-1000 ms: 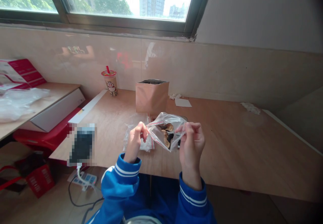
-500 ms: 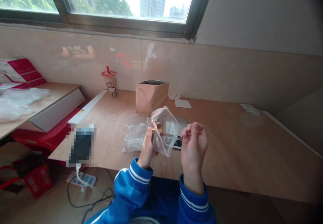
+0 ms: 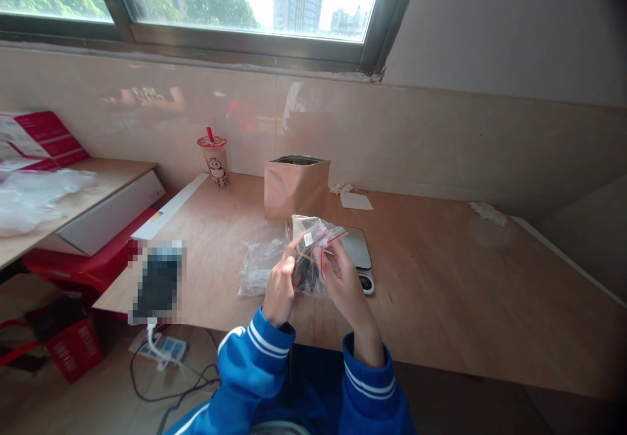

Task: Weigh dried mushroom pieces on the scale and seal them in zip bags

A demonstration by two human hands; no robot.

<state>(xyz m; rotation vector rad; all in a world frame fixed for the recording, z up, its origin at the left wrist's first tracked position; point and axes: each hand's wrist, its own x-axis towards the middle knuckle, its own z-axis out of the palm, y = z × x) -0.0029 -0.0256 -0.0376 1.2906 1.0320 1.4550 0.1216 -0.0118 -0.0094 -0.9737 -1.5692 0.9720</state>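
Note:
Between my hands is a clear zip-lock bag (image 3: 309,272) with a red seal line and some brownish and dark contents that I cannot make out. My left hand (image 3: 281,286) grips its left side. At the bag's upper right, the fingers of my right hand (image 3: 343,283) pinch the edge by the red seal. Just behind the bag lies a kitchen scale (image 3: 356,247), partly hidden by it. Beside my left hand, several empty clear bags (image 3: 258,265) lie on the table. A brown paper pouch (image 3: 296,188) stands open at the top behind them.
A bubble tea cup (image 3: 215,162) with a red straw stands near the wall. A blurred-out dark device (image 3: 157,285) with a white cable lies at the table's left edge. White paper (image 3: 356,200) and crumpled tissue (image 3: 488,213) lie farther back on the wooden table (image 3: 441,304).
My right hand has moved left and down from beside the bag and taken hold of its edge. The bag's mouth, wide before, is now narrower and turned right. More of the scale shows.

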